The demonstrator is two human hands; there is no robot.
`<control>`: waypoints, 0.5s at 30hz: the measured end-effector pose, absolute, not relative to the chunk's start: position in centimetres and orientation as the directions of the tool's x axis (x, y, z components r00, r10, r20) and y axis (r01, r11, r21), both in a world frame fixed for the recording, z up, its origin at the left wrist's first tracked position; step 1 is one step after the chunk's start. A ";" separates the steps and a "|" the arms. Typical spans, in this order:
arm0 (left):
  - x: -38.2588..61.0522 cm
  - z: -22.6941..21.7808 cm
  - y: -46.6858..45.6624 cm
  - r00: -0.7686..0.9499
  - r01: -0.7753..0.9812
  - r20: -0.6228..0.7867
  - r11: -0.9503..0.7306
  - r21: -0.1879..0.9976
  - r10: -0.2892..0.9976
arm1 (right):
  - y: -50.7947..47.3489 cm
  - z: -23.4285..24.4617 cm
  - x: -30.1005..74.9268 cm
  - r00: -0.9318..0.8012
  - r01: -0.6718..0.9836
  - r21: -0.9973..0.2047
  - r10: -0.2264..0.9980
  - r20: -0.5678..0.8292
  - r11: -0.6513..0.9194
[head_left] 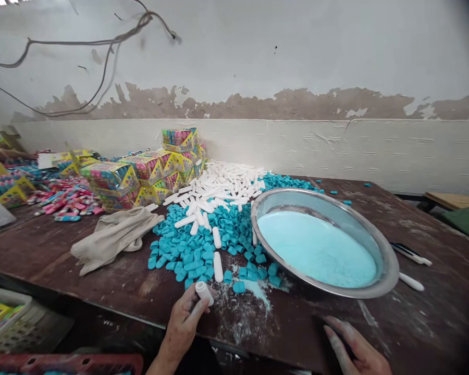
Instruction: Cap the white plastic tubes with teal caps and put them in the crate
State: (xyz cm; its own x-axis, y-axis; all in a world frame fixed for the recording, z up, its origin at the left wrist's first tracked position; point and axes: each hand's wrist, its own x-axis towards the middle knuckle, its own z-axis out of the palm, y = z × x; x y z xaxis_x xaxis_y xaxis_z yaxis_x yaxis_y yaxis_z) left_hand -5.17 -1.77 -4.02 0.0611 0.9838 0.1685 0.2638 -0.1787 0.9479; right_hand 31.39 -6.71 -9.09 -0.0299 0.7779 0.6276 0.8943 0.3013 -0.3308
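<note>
My left hand [183, 317] is closed around a small white plastic bottle [204, 293], its open mouth tilted up toward me. At the lower right, my right hand [355, 349] is bent around a dark, blurred thing [323, 338] at the table's front edge; its kind I cannot make out. A wide metal basin [386, 271] of pale blue powder [316, 250] stands beyond that hand. Just past my left hand lie a heap of teal caps [195, 255] and loose white bottles [218, 267]. Spilled powder [258, 291] streaks the table between the hands.
Behind the caps is a pile of white bottles [234, 179]. Yellow display boxes [148, 172] are stacked at the left, near pink-and-blue filled pieces [72, 198] and a beige cloth [117, 234]. A black-and-white tool [410, 253] lies right of the basin.
</note>
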 end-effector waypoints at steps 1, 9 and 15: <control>-5.2 -4.0 -1.8 0.059 0.278 0.165 -0.175 0.945 0.985 | -6.7 -9.0 31.3 -0.035 0.897 -0.318 0.769 0.639 0.305; -5.5 -4.2 -1.8 0.038 0.336 0.164 -0.168 0.927 0.986 | -7.0 -8.4 30.6 0.006 0.902 -0.333 0.765 0.643 0.273; -6.1 -4.9 -1.3 0.035 0.366 0.146 -0.149 0.919 0.989 | -6.8 -8.2 30.5 0.003 0.908 -0.315 0.749 0.663 0.275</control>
State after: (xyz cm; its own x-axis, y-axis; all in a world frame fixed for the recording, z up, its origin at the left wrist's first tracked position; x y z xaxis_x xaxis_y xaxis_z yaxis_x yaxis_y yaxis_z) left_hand -6.08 -1.34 -4.85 0.0351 0.9886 0.1463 0.3659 -0.1489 0.9186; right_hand 30.54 -6.80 -8.23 0.0033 0.7490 0.6625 0.9082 0.2751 -0.3155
